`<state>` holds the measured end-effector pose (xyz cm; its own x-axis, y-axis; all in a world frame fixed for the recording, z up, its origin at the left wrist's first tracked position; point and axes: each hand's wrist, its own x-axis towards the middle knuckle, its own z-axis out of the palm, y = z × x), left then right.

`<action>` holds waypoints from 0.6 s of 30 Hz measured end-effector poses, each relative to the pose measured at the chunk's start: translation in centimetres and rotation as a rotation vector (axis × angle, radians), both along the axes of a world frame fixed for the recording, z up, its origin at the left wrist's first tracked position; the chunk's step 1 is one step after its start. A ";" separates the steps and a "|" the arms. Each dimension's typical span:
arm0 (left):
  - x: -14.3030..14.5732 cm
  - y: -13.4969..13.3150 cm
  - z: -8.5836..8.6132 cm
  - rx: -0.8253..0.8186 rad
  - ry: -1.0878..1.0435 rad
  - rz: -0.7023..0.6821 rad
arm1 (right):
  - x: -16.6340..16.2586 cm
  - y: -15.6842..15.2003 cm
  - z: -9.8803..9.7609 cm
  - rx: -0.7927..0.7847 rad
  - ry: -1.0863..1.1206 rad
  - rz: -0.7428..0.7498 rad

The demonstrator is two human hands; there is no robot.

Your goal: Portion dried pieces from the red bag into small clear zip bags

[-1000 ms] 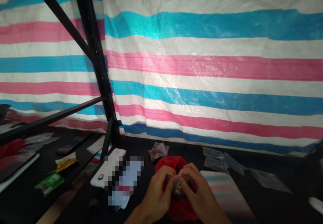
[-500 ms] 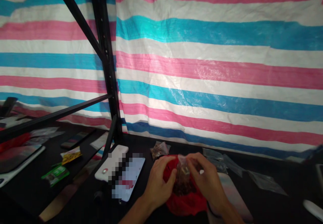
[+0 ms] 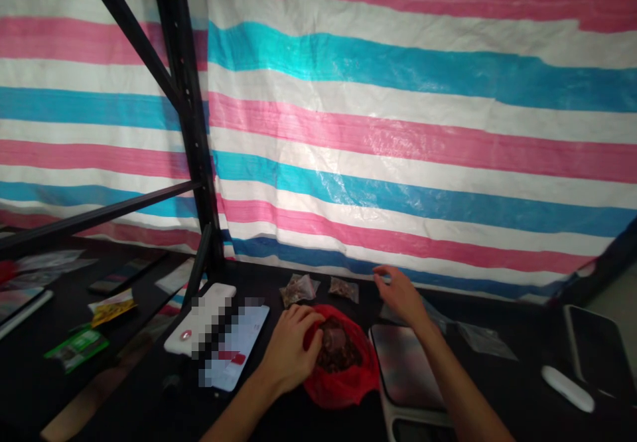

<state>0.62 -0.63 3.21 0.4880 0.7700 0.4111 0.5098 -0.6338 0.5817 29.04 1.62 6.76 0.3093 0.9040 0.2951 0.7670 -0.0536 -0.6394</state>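
A red plastic bag (image 3: 343,381) lies open on the black table, with dark brown bits (image 3: 337,351) showing inside. My left hand (image 3: 288,352) grips the bag's left rim, fingers curled on the plastic. My right hand (image 3: 401,294) hovers farther back and to the right with its fingers spread and nothing in it. Just left of that hand, a small clear filled pouch (image 3: 343,288) lies on the table. A second filled pouch (image 3: 297,289) rests beside it.
A small scale with a shiny plate (image 3: 405,369) stands right of the red bag. Empty clear pouches (image 3: 480,339) lie behind it. A white phone (image 3: 199,327) and a second device (image 3: 233,356) lie on the left. A black shelf post (image 3: 186,110) rises at the left. A white mouse (image 3: 567,389) lies at the right.
Both hands held a small clear pouch over the red bag. Now the pouch lies on the table at the back, my right hand has drawn away open, and my left grips the bag.
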 end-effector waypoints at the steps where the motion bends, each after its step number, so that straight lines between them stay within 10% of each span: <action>1: 0.0 0.0 0.0 0.009 0.010 0.006 | 1.1 -0.7 0.1 -0.029 -0.040 0.011; 10: 0.0 -0.1 0.0 0.059 -0.001 0.104 | 4.6 -4.6 -1.3 -0.186 -0.141 0.099; 18: -0.3 -0.6 0.4 -0.057 -0.331 -0.070 | -5.0 -6.2 0.9 0.122 0.237 0.465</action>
